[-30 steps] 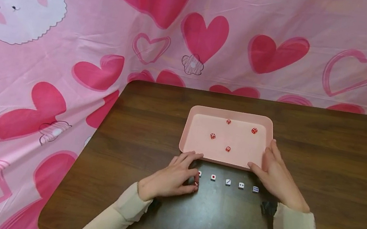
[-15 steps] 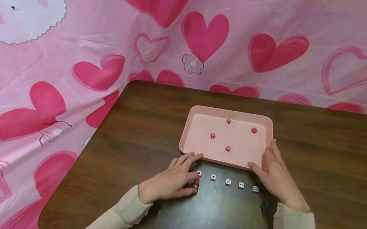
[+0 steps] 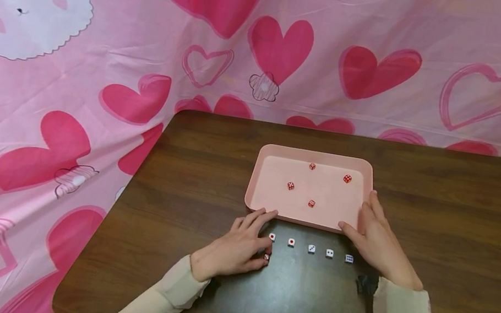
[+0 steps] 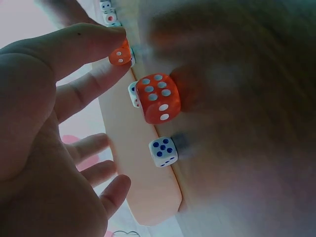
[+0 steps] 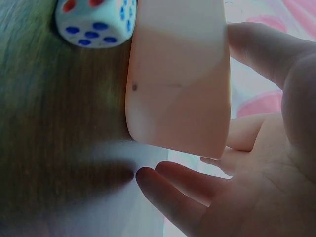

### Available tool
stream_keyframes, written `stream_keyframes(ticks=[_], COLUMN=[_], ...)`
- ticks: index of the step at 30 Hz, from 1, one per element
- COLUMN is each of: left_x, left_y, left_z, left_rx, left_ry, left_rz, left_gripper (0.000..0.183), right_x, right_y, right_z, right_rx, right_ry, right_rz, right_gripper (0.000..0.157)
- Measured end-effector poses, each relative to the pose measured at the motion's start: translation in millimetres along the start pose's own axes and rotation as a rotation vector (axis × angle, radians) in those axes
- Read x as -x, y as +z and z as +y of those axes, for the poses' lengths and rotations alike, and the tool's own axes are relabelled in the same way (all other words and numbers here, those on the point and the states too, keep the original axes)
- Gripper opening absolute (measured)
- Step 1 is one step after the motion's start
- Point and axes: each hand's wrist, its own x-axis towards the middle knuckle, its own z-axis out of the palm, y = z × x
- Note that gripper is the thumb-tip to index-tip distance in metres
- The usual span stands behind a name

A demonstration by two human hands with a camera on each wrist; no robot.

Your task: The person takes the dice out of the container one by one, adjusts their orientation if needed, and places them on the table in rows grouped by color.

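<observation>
In the head view my left hand (image 3: 232,249) is in front of the pink tray (image 3: 257,179), by the left end of a row of white dice. Its thumb and index finger pinch a red die (image 4: 120,54); the other fingers reach toward the tray's front wall. Another red die (image 4: 158,98) and a white die (image 4: 163,151) stand on the table by this hand, both hidden under it in the head view. My right hand (image 3: 381,243) holds the tray's front right corner, thumb at the front rim and fingers along the right side.
Several red dice, one of them near the middle (image 3: 311,203), lie spread inside the tray. Along its front runs the row of white dice, from a left one (image 3: 272,237) to a right one (image 3: 349,259). Heart-patterned cloth (image 3: 223,84) hangs behind the brown table (image 3: 464,228).
My left hand has drawn the pinched red die slightly toward me, and the leftmost visible white die shows more fully. The right hand and the tray have stayed put.
</observation>
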Motion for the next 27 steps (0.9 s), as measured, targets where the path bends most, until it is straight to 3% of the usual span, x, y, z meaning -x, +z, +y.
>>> stream_keyframes(ticks=[13, 27], left_x=[-1.0, -8.6], left_y=[4.9, 6.5], left_z=[0.9, 3.8], left_rx=[-0.025, -0.074], left_ry=[0.012, -0.025], left_rz=[0.038, 0.020], left_gripper=[0.010, 0.009], right_x=[-0.7, -4.6], right_y=[0.2, -5.3], right_z=[0.9, 4.9], right_rx=[-0.002, -0.003], right_ry=[-0.010, -0.021], right_rz=[0.002, -0.007], right_gripper=[0.091, 0.092])
